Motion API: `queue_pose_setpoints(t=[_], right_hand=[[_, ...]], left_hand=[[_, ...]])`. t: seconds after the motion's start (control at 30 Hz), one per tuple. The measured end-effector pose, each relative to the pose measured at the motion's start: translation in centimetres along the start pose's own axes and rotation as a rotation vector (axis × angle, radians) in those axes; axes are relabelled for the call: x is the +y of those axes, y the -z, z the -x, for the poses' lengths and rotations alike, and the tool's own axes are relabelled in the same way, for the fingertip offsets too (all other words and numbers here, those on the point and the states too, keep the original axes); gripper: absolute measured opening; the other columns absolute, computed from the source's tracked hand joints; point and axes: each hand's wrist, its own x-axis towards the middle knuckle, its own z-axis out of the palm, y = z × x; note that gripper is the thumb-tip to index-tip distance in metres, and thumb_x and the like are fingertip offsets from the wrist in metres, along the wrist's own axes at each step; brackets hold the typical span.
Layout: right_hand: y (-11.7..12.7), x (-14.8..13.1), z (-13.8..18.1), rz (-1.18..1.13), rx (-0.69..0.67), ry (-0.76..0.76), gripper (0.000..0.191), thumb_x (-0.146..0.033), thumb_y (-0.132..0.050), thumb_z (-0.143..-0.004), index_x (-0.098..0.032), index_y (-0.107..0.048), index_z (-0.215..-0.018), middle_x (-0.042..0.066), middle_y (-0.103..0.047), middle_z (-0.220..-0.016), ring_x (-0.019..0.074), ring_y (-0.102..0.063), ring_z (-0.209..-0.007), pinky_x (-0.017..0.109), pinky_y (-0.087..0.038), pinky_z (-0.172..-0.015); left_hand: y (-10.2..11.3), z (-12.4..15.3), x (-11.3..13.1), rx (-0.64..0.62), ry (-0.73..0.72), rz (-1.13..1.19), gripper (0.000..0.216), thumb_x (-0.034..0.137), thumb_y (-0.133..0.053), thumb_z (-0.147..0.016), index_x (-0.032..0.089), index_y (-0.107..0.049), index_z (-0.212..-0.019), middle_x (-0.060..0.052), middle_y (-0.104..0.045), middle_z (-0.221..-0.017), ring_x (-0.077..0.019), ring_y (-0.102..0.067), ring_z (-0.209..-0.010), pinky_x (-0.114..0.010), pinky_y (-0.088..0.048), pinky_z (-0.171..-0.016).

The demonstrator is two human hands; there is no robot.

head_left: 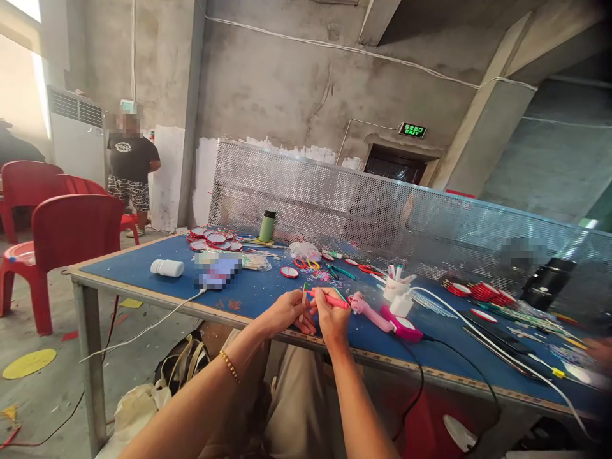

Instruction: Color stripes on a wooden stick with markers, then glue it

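My left hand [287, 312] is closed on a thin wooden stick [303, 299] with a green tip, held upright just above the front edge of the table. Close beside it, my right hand [333, 319] grips a red marker [337, 301] like a pen, its end pointing left toward the stick. Whether the marker touches the stick I cannot tell. To the right of my right hand lies a pink handheld device [375, 312] with a magenta end and a black cable. Past my hands are small colourful bits [322, 275] and green-handled pliers [342, 272].
On the blue table [129, 271] are a white bottle [167, 268], a cabled phone [217, 273], red-rimmed discs [215, 238], a green tumbler [268, 226] and a cup of markers [394, 290]. A perforated metal screen [296, 197] borders the back. A person [132, 159] stands beyond red chairs [79, 233].
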Motion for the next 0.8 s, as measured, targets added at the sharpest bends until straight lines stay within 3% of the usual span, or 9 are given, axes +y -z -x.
queue_pose_setpoints(t=[0.8], right_hand=[[-0.02, 0.25, -0.1, -0.008, 0.008, -0.008, 0.033, -0.05, -0.062, -0.086, -0.019, -0.066, -0.076, -0.001, -0.064, -0.056, 0.0132, -0.057, -0.042, 0.025, -0.046, -0.045]], left_hand=[[-0.18, 0.07, 0.21, 0.009, 0.004, -0.002, 0.048, 0.061, -0.068, -0.078, 0.019, -0.047, -0.084, -0.003, -0.07, -0.064, -0.0202, -0.074, -0.062, -0.029, -0.058, -0.058]])
